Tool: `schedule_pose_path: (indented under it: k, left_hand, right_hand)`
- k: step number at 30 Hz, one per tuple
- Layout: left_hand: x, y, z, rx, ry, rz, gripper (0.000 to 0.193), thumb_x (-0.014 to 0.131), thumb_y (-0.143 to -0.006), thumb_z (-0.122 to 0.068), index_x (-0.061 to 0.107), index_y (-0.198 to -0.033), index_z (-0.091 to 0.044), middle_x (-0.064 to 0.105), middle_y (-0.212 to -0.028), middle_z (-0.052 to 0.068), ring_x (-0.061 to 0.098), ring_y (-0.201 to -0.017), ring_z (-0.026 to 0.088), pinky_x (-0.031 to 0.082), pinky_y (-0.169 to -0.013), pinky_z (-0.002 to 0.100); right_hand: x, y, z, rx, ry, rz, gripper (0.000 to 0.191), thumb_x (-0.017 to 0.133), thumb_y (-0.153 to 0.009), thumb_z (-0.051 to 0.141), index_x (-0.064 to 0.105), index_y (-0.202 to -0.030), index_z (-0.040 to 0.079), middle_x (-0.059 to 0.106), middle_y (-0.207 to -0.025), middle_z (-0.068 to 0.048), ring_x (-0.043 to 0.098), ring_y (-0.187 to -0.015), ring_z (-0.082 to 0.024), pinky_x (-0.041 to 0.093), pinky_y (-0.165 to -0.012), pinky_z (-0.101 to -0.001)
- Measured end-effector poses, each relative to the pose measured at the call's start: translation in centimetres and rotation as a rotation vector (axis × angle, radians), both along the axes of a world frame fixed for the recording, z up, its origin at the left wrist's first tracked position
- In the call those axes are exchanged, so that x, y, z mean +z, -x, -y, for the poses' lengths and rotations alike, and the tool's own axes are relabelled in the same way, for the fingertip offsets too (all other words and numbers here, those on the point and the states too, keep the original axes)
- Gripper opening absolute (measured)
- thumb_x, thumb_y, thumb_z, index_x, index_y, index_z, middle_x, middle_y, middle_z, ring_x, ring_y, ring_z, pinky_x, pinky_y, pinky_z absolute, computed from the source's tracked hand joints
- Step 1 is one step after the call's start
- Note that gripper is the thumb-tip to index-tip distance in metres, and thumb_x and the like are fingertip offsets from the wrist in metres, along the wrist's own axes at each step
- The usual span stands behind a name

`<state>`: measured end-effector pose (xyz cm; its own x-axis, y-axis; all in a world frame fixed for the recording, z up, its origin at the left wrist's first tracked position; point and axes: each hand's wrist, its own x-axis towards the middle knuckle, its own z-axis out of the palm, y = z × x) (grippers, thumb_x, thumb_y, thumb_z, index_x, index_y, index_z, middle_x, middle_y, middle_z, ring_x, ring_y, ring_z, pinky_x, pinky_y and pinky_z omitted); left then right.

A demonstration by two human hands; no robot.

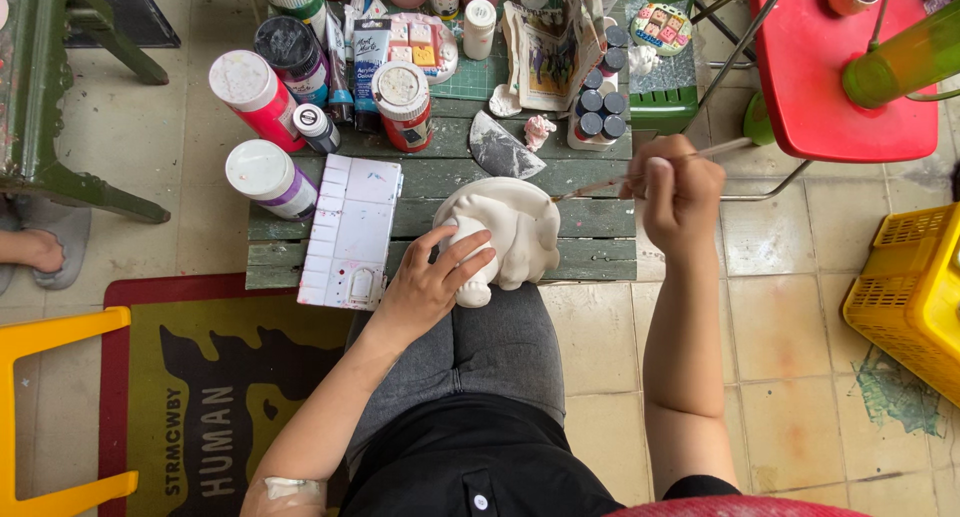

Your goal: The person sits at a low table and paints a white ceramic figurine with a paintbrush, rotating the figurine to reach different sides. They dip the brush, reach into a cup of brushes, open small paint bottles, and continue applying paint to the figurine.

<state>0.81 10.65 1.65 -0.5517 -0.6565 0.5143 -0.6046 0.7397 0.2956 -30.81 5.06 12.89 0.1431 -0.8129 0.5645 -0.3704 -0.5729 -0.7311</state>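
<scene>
Two hands are at work over the green slatted tabletop (pixel 600 239). The left hand (pixel 432 277) is wrapped around the white plaster figure (pixel 515 229), which sits at the tabletop's near edge above the person's knee. At two o'clock from the figure, the right hand (pixel 678 189) pinches a thin paintbrush (pixel 600 185), bristles pointing toward the figure. At nine o'clock of the figure lies a white paint palette (pixel 350 232), with paint bottles (pixel 270 177) beyond.
</scene>
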Motion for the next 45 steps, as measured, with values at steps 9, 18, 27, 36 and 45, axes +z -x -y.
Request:
schedule_pose_path:
  k: [9,18,27,36,45]
  left_hand:
    - [-0.2,0.0,0.7,-0.023,-0.028,-0.073,0.084,0.084,-0.065,-0.003,0.051,-0.141,-0.022,0.045,-0.149,-0.003,0.032,-0.147,0.036,0.04,-0.118,0.054]
    - [-0.3,-0.4,2.3,-0.032,-0.185,-0.202,0.089,0.092,-0.063,-0.012,0.048,-0.14,-0.02,0.048,-0.148,0.0,0.033,-0.151,0.035,0.042,-0.115,0.046]
    - [0.0,-0.8,3.1,0.029,-0.323,-0.322,0.081,0.087,-0.069,-0.01,0.05,-0.141,-0.019,0.049,-0.149,0.003,0.045,-0.146,0.03,0.047,-0.118,0.044]
    - [0.3,-0.6,2.9,0.004,-0.362,-0.326,0.084,0.086,-0.067,-0.008,0.049,-0.142,-0.018,0.048,-0.15,0.003,0.044,-0.147,0.031,0.044,-0.121,0.044]
    - [-0.1,-0.4,3.2,-0.002,-0.32,-0.335,0.086,0.086,-0.064,-0.009,0.049,-0.141,-0.016,0.048,-0.149,0.003,0.042,-0.146,0.03,0.042,-0.122,0.045]
  right_hand:
    - [-6.1,3.9,-0.9,-0.315,-0.066,0.218,0.026,0.041,-0.121,0.018,0.052,-0.103,0.003,0.053,-0.078,-0.006,0.054,-0.058,-0.011,0.044,-0.053,-0.0258]
    - [-14.7,3.6,-2.8,-0.396,-0.17,0.617,0.026,0.042,-0.118,0.03,0.05,-0.106,0.008,0.063,-0.081,-0.008,0.06,-0.059,-0.014,0.038,-0.051,-0.0236]
    - [-15.9,3.0,-7.5,-0.467,-0.165,0.658,0.017,0.049,-0.116,0.021,0.048,-0.11,0.006,0.066,-0.089,-0.013,0.057,-0.055,-0.015,0.037,-0.051,-0.0245]
    - [-13.6,1.4,-6.5,-0.266,-0.125,0.566,0.012,0.045,-0.117,0.017,0.045,-0.115,0.005,0.067,-0.096,-0.014,0.063,-0.062,-0.016,0.041,-0.056,-0.0248]
    - [-10.2,3.5,-5.2,-0.171,-0.174,0.412,0.007,0.045,-0.115,0.011,0.046,-0.113,0.004,0.069,-0.097,-0.014,0.066,-0.066,-0.016,0.042,-0.056,-0.0209]
